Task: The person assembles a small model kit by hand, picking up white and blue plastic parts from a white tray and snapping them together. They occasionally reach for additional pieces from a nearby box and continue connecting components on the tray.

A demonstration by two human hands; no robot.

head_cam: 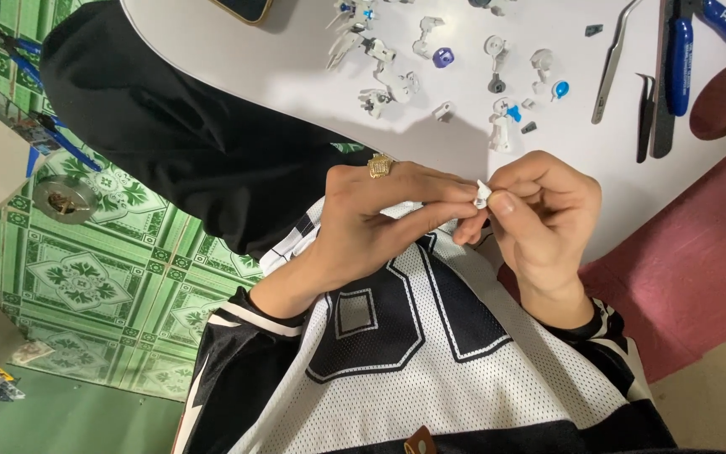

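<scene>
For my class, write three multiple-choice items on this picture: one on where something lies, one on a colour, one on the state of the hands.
1. Where do the metal tweezers lie?
A. On the white table, beside the blue-handled nippers
B. On the green tiled floor
C. In the left hand

2. What colour is the small part held between the two hands?
A. Red
B. White
C. Black

3. How do the hands hold that part?
A. Left hand and right hand both pinch it with their fingertips
B. The left hand alone holds it
C. It lies loose on the table

Answers: 1 A, the tweezers rest on the tabletop left of the nippers. 2 B, the part looks white. 3 A, fingertips of both hands meet on it, above the lap.
</scene>
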